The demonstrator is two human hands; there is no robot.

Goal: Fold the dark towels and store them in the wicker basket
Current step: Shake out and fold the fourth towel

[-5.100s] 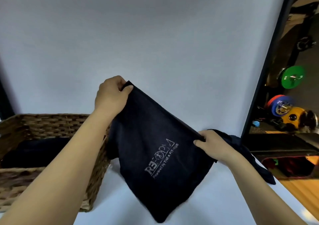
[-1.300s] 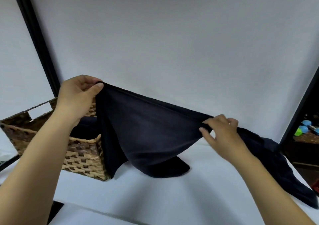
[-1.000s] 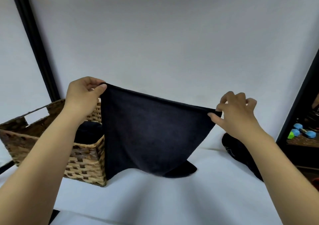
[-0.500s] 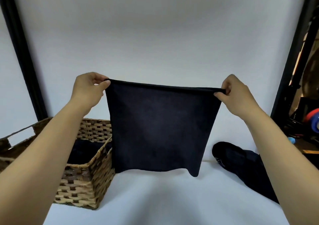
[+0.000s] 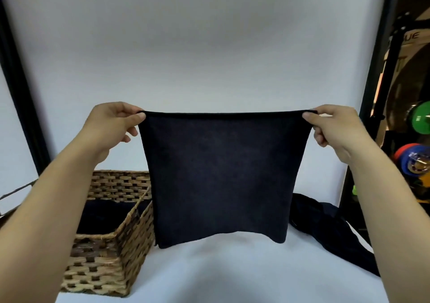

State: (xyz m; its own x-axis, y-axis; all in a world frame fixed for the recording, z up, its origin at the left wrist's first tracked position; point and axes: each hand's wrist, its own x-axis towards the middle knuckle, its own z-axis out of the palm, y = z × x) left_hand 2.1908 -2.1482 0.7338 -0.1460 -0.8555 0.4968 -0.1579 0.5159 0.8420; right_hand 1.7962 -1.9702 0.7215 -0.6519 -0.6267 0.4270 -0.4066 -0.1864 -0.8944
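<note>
Above the white table (image 5: 232, 277), a dark towel (image 5: 218, 177) hangs flat and square, its top edge stretched level between two hands. Left hand (image 5: 111, 122) pinches the upper left corner between thumb and forefinger, and right hand (image 5: 332, 126) pinches the upper right corner the same way; neither has anything else in its grasp. The lower edge of the towel hangs near the tabletop, whether clear of it or brushing it cannot be told. Just to the left stands the wicker basket (image 5: 109, 251), with dark cloth (image 5: 102, 216) already lying inside. Another dark towel (image 5: 325, 223) lies crumpled on the table to the right, still unfolded

The step in hand looks like the next fold. To do it well, the person should keep the top edge taut and level, bring the two corners together so the side edges meet, and keep the pinch firm so the cloth does not sag or twist. Lowering the towel onto the table first would help the layers stay aligned
</note>
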